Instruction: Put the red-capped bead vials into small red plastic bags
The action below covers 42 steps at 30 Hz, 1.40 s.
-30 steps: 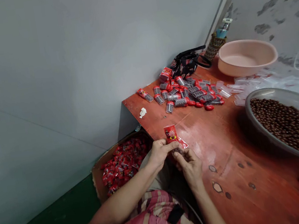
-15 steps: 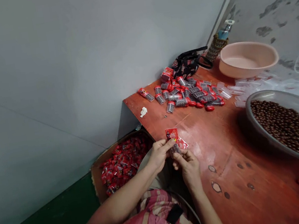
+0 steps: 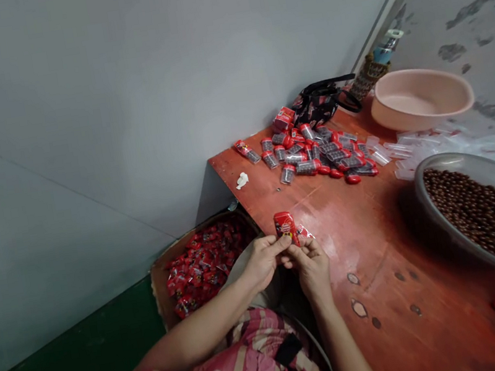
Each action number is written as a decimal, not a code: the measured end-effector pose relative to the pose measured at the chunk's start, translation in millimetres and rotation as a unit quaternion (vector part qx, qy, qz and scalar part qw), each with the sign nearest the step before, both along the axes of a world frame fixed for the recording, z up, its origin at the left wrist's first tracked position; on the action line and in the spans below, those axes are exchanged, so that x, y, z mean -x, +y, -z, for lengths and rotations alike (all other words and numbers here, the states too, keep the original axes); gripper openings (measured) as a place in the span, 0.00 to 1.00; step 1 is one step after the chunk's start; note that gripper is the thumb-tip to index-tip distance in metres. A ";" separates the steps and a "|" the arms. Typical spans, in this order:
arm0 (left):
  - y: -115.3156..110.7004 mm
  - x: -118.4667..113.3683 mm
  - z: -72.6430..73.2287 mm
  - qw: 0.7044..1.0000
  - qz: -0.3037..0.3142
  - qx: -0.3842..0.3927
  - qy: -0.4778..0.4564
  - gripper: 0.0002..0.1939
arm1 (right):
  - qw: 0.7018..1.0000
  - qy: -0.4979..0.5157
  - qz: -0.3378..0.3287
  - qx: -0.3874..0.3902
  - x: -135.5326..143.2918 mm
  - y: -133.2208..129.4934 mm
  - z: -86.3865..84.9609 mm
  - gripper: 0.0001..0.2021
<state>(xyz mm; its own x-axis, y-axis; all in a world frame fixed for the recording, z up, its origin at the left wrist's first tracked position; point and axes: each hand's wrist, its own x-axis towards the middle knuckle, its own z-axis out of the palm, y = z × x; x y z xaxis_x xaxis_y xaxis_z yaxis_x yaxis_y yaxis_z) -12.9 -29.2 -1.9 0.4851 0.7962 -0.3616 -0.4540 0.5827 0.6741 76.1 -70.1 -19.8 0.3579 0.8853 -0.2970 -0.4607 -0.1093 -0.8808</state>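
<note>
Over the table's near left edge, both hands meet on a small jar in a red printed sleeve (image 3: 284, 222), held upright. My left hand (image 3: 265, 259) is closed, its thumb pressed across the front of the sleeve. My right hand (image 3: 309, 262) pinches the lower end, which the fingers hide. Just behind my right fingers lies another red printed sleeve (image 3: 305, 231). Farther back is a pile of small clear jars (image 3: 308, 167) with red caps and dark balls inside.
An open carton (image 3: 161, 274) of red sleeves stands left below the orange table (image 3: 391, 319). At right are a grey basin (image 3: 422, 195) of brown balls, empty clear tubes (image 3: 404, 148) and a pink basin (image 3: 424, 113). A dark patterned bag (image 3: 317, 108) rests against the wall.
The red sleeve now covers the part of the dark jar that showed between my fingers. My hands stay together at nearly the same place; the view has shifted slightly left.
</note>
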 end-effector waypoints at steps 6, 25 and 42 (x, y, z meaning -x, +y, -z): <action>2.9 36.9 9.8 0.984 -0.162 0.072 -0.014 0.16 | 0.999 -0.041 -0.017 0.002 -7.6 -3.2 -9.0 0.12; 22.1 -10.1 39.7 0.722 0.021 -0.553 0.416 0.10 | 0.982 -0.178 0.035 0.052 -49.6 -25.6 -4.2 0.11; 28.7 -6.1 5.4 0.974 0.071 -0.136 0.164 0.17 | 0.996 -0.080 -0.014 0.020 -51.1 26.3 -22.8 0.20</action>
<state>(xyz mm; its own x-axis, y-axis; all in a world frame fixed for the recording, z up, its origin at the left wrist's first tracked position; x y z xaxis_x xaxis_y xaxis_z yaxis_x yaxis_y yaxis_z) -6.8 -0.5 -7.4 0.4921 0.8172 -0.3001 -0.1159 0.4031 0.9078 127.2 -43.9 3.1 0.3790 0.8843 -0.2726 -0.3104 -0.1560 -0.9377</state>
